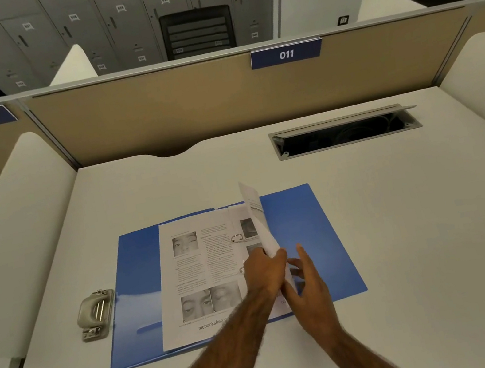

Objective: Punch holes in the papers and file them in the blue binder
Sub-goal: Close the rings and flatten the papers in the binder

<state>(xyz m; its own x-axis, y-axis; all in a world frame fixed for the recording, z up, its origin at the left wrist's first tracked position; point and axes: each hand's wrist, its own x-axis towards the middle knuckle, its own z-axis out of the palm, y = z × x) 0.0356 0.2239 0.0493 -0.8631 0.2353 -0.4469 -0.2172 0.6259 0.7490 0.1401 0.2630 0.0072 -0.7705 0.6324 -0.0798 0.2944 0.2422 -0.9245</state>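
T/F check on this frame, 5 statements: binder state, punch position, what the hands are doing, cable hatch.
1. The blue binder lies open on the desk. True.
2. The hole punch sits to the right of the binder. False: it sits to the left, beside the cover's edge.
3. Both the left hand and the right hand are at a raised sheet. True.
4. The binder holds no paper. False: a printed page with eye photos lies on its left half.
5. The desk's cable hatch is shut. False: its lid is up.
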